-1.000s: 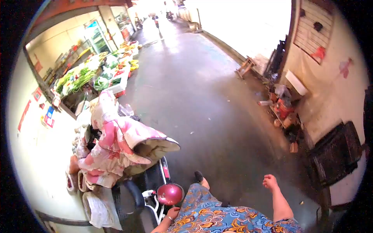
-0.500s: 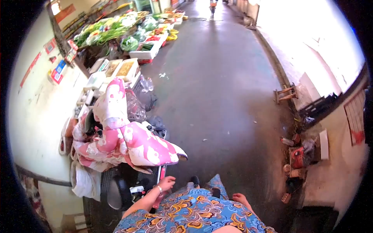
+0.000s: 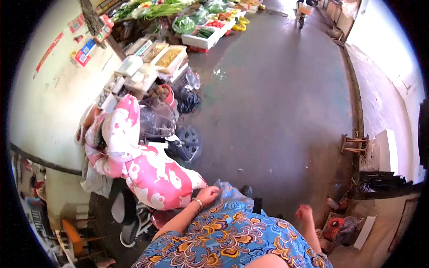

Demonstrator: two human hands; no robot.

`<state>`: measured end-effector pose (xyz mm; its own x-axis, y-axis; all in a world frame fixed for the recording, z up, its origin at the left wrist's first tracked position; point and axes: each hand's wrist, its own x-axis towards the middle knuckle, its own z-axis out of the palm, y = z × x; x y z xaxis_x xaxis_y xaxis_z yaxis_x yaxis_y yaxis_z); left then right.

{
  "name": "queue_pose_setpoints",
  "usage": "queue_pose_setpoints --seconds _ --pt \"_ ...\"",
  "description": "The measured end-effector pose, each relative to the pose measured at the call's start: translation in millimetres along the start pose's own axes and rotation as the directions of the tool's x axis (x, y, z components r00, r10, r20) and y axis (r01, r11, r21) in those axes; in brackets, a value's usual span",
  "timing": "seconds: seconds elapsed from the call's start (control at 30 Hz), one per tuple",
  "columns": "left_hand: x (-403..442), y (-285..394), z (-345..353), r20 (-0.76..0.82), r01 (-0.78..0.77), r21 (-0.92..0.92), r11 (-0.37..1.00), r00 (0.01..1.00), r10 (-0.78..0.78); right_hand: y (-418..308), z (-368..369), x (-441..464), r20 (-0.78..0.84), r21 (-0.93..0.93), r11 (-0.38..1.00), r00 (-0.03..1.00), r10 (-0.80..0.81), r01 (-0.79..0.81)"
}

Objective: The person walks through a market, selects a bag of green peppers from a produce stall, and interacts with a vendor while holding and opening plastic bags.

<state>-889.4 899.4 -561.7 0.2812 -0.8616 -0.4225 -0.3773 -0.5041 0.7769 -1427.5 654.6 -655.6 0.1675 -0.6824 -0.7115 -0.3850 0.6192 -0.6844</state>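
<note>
Head view, entries as seen from where I stand. Item: padded cover (image 3: 158,178), pink and white, left of centre and low in the frame, draped over a mostly hidden vehicle; a dark wheel (image 3: 191,142) shows just above it. Handling, by judgement: light for its bulk, soft, quilted, inclined to flop and fold; smooth cloth, perhaps slightly slippery; not fragile. Best hold: a bunched fold of the lower right edge, thick enough to pinch.

Item: left grip (image 3: 208,195), bottom centre, bracelet (image 3: 198,202) at the wrist, just beside that edge; fingers bent, nothing visible in them, contact with the cloth uncertain, closure I cannot judge.

Item: right grip (image 3: 304,213), lower right, blurred, well apart from the cover; fingers look curled, how tightly I cannot say, no object visible.

Surroundings: boxed goods (image 3: 172,59), upper left; wooden stool (image 3: 343,144), right.
</note>
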Motion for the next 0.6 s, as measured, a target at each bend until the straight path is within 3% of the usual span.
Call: queue_pose_setpoints --seconds 0.03,0.1,0.2,0.23,0.3,0.33,0.4,0.47,0.5,0.57,0.6 --pt "6.0 -11.5 3.5 -0.084 0.063 -0.037 0.997 0.994 -0.066 -43.7 2.2 16.5 -0.106 0.109 0.993 0.993 0.053 -0.041" --pt "8.9 -6.9 -6.6 -0.228 0.086 0.073 0.994 0.971 -0.067 -91.5 0.3 65.7 -0.144 0.13 0.989 0.988 -0.05 0.069" --pt "20.0 -40.7 -7.0 -0.229 0.183 -0.035 0.983 0.955 -0.186 -181.1 42.6 86.6 -0.13 0.077 0.994 0.989 -0.071 0.082" --pt "22.6 -40.5 -10.4 -0.23 0.19 -0.043 0.981 0.953 -0.194 -196.0 58.4 101.4 -0.059 0.053 0.992 0.992 -0.11 0.113" --pt "37.5 -42.3 -20.3 -0.176 0.384 -0.1 0.918 0.901 -0.396 -229.0 96.3 119.3 0.104 0.001 0.991 0.986 -0.134 0.134" --pt "50.6 -70.0 -18.5 -0.11 0.41 -0.152 0.899 0.897 -0.428 -246.0 120.9 122.6 0.191 -0.032 0.992 0.975 -0.114 0.122" --pt "78.4 -73.9 -31.0 -0.119 0.429 -0.122 0.895 0.889 -0.442 -269.9 163.9 136.5 0.29 -0.268 0.95 0.954 -0.078 0.159" --pt "105.1 -59.4 -55.1 -0.136 0.46 -0.105 0.882 0.872 -0.471 -284.2 197.4 148.4 0.414 -0.313 0.918 0.905 -0.1 0.244" --pt "123.9 -70.9 -64.7 -0.095 0.511 -0.188 0.839 0.841 -0.533 -291.2 212.8 154.8 0.42 -0.365 0.908 0.907 -0.038 0.207" --pt "152.0 -81.6 -87.8 -0.173 0.464 -0.136 0.875 0.859 -0.482 -304.3 229.7 171.0 0.42 -0.429 0.889 0.907 0.037 0.162" --pt "164.1 -84.8 -99.9 -0.174 0.444 -0.222 0.868 0.858 -0.483 -316.2 242.9 173.6 0.432 -0.504 0.844 0.9 0.061 0.185"
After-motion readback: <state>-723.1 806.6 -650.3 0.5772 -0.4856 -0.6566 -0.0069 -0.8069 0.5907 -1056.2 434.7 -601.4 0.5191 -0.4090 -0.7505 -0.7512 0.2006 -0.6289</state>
